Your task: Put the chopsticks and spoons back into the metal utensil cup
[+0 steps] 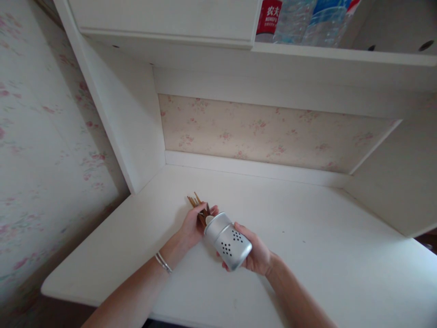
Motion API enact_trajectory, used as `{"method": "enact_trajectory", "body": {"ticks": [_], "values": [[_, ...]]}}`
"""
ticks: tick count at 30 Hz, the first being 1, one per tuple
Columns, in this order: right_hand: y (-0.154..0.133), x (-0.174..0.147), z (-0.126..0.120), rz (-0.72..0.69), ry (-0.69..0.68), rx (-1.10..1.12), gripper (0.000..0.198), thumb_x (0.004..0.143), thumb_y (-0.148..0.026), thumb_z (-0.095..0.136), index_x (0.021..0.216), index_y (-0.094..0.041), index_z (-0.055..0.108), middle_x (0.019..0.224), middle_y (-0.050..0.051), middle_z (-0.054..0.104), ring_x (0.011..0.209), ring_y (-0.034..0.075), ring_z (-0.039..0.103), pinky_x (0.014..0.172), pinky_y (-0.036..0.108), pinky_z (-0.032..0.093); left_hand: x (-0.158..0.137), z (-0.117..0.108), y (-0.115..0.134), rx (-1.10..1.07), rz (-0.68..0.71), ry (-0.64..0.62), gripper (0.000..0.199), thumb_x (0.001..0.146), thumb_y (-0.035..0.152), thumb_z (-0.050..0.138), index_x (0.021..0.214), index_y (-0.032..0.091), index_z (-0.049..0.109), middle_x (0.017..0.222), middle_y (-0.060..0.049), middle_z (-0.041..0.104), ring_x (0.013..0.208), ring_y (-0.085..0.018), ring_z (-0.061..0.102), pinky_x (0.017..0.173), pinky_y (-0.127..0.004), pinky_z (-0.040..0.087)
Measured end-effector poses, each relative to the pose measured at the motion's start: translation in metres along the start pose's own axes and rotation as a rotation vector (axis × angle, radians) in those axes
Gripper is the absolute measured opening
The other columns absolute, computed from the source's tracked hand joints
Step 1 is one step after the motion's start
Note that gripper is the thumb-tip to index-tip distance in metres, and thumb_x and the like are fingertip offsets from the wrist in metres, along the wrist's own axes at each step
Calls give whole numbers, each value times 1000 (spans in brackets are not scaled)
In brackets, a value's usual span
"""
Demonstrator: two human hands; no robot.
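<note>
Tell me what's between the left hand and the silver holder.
Brown sticks run from the left hand to the silver holder, with a pale piece at its rim, in the head view.

Sticks [191, 201] in canister [227, 240] (bottles [294, 22] on shelf [341, 53] above).

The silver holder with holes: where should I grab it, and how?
Wrap the silver holder near its base, probably from the right, as the right hand does: it's tilted, its side is round, and sticks and the left hand crowd its mouth.
</note>
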State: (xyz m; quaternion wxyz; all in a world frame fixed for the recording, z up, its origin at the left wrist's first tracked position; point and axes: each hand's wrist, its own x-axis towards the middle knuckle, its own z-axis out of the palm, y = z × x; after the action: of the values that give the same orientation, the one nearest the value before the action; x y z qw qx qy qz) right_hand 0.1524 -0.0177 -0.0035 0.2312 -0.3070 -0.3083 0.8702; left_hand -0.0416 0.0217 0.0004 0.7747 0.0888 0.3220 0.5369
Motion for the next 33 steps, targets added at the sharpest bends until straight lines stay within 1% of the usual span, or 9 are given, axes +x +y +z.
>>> {"method": "enact_trajectory", "body": {"ticks": [3, 7, 11, 15, 18, 21, 23, 28, 33], "values": [[-1, 1, -2, -11, -10, 32, 61, 90, -63, 40, 120, -10, 50, 93, 16, 70, 73, 25, 72, 63, 36, 55, 0, 0, -4, 27, 7, -47, 12, 83, 24, 65, 86, 13, 63, 84, -9, 71, 73, -17, 68, 69, -29, 56], [-1, 2, -5, 16, -45, 56, 68, 89, -67, 39, 119, -8, 52, 95, 18, 70, 72, 26, 72, 65, 35, 54, 2, -2, -7, 61, 36, -60, 11, 79, 20, 69, 84, 14, 62, 75, -3, 67, 64, -12, 64, 60, -24, 51], [-2, 2, -8, 19, -33, 67, 70, 88, -69, 39, 118, -8, 53, 94, 18, 71, 71, 26, 73, 67, 35, 54, 1, -2, -10, 65, 104, -105, 28, 70, 4, 72, 92, 16, 61, 77, 3, 64, 64, -8, 61, 61, -20, 48], [-2, 1, -8, 16, -9, 60, 68, 88, -69, 40, 118, -9, 53, 95, 18, 71, 71, 26, 73, 67, 35, 54, -1, -1, -11, 148, 142, -178, 33, 66, 4, 75, 91, 16, 58, 77, 3, 63, 64, -8, 59, 61, -20, 47], [-2, 0, -5, -5, 13, 49, 65, 89, -65, 43, 120, -9, 52, 96, 17, 71, 73, 25, 72, 67, 36, 55, 1, -2, -12, 207, 151, -172, 31, 66, 5, 76, 87, 17, 56, 73, 3, 63, 62, -8, 59, 59, -20, 47], [-1, 0, -2, -20, 52, 38, 60, 89, -61, 46, 117, -9, 52, 93, 16, 70, 76, 25, 71, 69, 38, 55, 5, -4, -12, 211, 171, -178, 29, 68, 4, 75, 85, 17, 56, 75, 0, 65, 67, -11, 63, 63, -21, 50], [0, 1, -2, -23, 69, 33, 58, 89, -60, 47, 115, -9, 53, 92, 15, 70, 76, 24, 71, 69, 38, 56, 7, -5, -11, 193, 177, -155, 27, 70, 3, 73, 85, 17, 56, 77, -1, 66, 70, -13, 65, 66, -23, 52], [3, 3, -5, -24, 109, 22, 53, 89, -57, 51, 112, -10, 55, 92, 13, 69, 75, 23, 71, 68, 39, 57, 10, -5, 0, 111, 228, 2, 21, 78, 5, 67, 90, 18, 56, 84, -3, 67, 75, -15, 68, 67, -25, 55], [4, 3, -6, -19, 105, -16, 53, 88, -56, 53, 112, -8, 56, 91, 14, 70, 72, 22, 70, 68, 38, 57, 16, -12, 9, 98, 265, 33, 14, 82, 9, 63, 90, 18, 54, 83, -4, 68, 68, -15, 68, 64, -28, 56]]}}
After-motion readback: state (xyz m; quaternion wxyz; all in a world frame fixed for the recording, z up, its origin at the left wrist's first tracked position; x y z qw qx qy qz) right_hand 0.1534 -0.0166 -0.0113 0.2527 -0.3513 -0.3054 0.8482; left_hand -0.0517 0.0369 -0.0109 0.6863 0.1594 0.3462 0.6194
